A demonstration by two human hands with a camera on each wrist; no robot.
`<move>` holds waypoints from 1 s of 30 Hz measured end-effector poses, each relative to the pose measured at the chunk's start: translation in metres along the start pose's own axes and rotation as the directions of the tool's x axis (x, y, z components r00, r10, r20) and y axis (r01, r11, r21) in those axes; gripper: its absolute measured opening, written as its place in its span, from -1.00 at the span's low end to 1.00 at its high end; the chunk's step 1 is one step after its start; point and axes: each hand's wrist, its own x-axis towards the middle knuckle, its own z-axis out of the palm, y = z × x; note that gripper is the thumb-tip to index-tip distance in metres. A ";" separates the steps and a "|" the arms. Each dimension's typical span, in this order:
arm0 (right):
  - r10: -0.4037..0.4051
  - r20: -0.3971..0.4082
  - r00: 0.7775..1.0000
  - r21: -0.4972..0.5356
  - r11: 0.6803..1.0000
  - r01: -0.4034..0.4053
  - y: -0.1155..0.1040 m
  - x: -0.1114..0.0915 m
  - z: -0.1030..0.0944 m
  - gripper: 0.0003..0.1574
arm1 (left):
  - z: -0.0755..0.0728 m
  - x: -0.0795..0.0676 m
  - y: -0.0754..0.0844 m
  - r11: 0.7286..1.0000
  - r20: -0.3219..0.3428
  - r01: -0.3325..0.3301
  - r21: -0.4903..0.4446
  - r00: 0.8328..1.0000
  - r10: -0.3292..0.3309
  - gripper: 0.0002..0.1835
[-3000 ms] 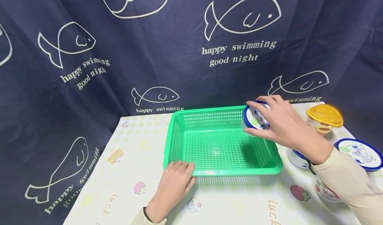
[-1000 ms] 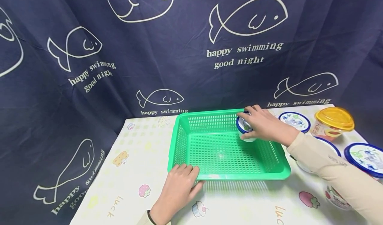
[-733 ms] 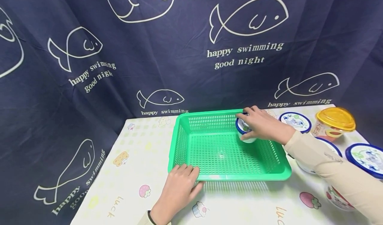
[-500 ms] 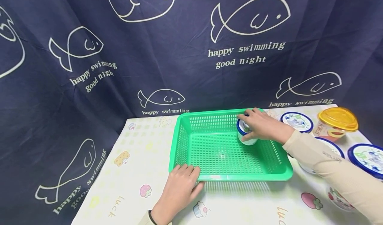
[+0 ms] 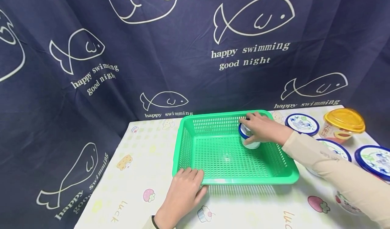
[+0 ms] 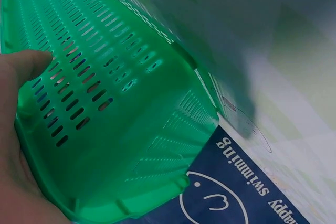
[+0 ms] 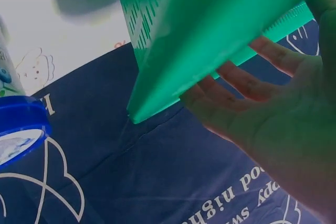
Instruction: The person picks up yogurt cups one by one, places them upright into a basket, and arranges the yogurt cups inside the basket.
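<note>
A green plastic basket (image 5: pixel 225 158) with slotted walls stands on the table. My left hand (image 5: pixel 184 191) grips its front rim near the left corner, fingers over the edge; in the left wrist view the thumb (image 6: pixel 32 62) lies against the outer wall. Inside the basket, at the back right, my right hand (image 5: pixel 263 129) holds a small white tub (image 5: pixel 250 143) with a blue-rimmed lid, thumb in front and fingers behind. The tub is upright, partly covered by the hand. In the right wrist view the basket wall hides the tub from sight.
Right of the basket stand several lidded tubs: blue-rimmed ones (image 5: pixel 302 124) (image 5: pixel 376 161), one half under the right sleeve (image 5: pixel 335 149), a yellow-lidded one (image 5: pixel 344 122) and one near the front (image 5: pixel 345 203). A dark blue curtain (image 5: pixel 195 53) hangs behind the patterned tablecloth (image 5: pixel 122 188).
My right hand has brought the tub from over the basket's right side down and slightly left into the basket. My left hand has stayed on the rim.
</note>
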 end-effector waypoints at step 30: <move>-0.062 -0.171 0.983 -0.045 0.997 0.055 -0.012 -0.039 -0.023 0.02 | -0.001 0.001 0.000 1.000 0.024 0.018 0.001 1.000 -0.018 -0.64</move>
